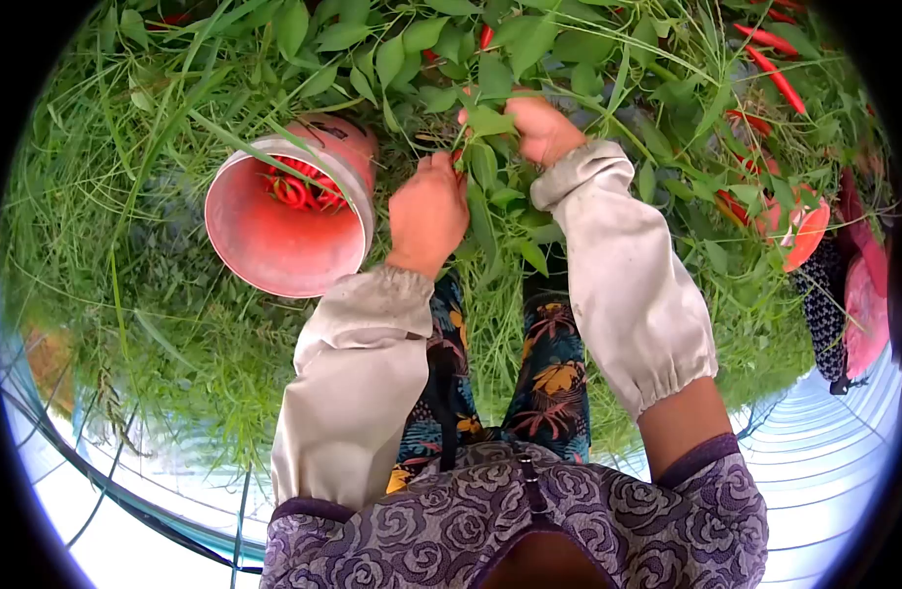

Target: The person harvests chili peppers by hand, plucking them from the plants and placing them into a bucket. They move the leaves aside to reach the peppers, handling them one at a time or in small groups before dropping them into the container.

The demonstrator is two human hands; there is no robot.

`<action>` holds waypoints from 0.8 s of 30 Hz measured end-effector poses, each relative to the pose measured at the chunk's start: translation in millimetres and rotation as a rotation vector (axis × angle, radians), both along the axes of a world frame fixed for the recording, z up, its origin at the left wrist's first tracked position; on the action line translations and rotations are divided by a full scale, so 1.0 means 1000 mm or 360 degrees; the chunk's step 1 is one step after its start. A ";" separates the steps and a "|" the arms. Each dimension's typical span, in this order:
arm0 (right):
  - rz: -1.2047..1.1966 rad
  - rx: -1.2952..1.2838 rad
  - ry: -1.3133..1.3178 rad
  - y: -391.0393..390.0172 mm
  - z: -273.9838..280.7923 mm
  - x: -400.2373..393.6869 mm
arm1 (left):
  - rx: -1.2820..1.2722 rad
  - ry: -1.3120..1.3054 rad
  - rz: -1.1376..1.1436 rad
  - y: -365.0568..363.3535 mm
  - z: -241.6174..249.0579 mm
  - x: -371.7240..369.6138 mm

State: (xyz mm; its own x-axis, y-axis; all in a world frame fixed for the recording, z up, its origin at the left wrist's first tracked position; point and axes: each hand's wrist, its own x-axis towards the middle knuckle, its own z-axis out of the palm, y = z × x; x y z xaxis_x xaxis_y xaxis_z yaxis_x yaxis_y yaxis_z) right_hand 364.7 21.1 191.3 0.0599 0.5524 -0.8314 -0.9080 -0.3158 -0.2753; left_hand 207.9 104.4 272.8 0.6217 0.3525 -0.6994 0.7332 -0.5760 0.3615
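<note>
My left hand (428, 211) is closed at the pepper plant, fingertips pressed together beside a small bit of red (458, 155); what it grips is too small to make out. To its right, my right hand (537, 126) reaches in among the leaves (490, 120), its fingers partly hidden by them. A pink bucket (286, 236) lies tilted to the left of my left hand, its opening facing me, with several red chili peppers (299, 187) inside.
Red chilies (777, 79) hang on plants at the upper right. Another person in dark and pink clothing (865, 314) is at the right edge, near an orange-red container (807, 232). Tall grass (107, 196) surrounds the bucket.
</note>
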 end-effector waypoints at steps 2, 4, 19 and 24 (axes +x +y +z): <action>-0.0168 -0.0034 0.0072 0.008 0.002 -0.006 | 0.0080 -0.0478 0.0175 -0.001 -0.001 -0.008; -0.0404 -0.0066 0.0229 0.013 -0.004 -0.012 | 0.0006 -0.0586 0.0258 0.001 -0.006 -0.012; -0.0433 0.0561 0.0350 -0.010 -0.033 -0.016 | -0.0890 -0.1052 0.1112 -0.008 -0.056 -0.016; -0.0482 -0.0031 0.0038 -0.008 0.000 -0.012 | -0.0320 -0.0295 0.0471 -0.013 0.002 -0.040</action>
State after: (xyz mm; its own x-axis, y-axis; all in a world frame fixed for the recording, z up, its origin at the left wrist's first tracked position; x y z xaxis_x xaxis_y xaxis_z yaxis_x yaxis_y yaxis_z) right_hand 352.3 13.3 191.4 0.1997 0.4962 -0.8449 -0.9679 -0.0346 -0.2491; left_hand 167.5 91.4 275.0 0.6360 0.4031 -0.6581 0.7686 -0.2540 0.5871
